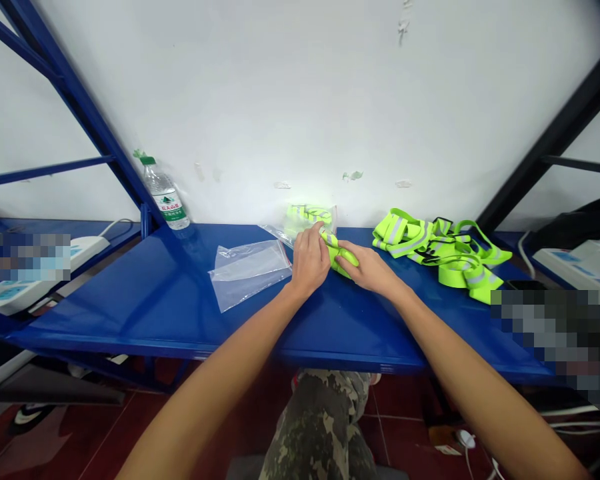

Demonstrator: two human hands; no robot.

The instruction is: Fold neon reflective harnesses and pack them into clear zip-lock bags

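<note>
Both hands meet over a folded neon-yellow reflective strap (344,265) at the middle of the blue table. My left hand (310,259) is closed around the strap's left end, its fingers hiding part of it. My right hand (367,267) grips the right side between thumb and fingers. Just behind them, a clear bag with a folded yellow strap inside (310,213) rests near the wall. Flat clear plastic bags (250,270) lie left of my left hand. To the right sits a loose heap of yellow reflective straps (430,243) with grey stripes and dark buckles.
A water bottle (167,197) with a green cap stands at the table's back left. The blue table (130,300) backs onto a white wall. Blue frame posts (87,117) rise on the left, a dark post (545,127) on the right. White power strips flank the table.
</note>
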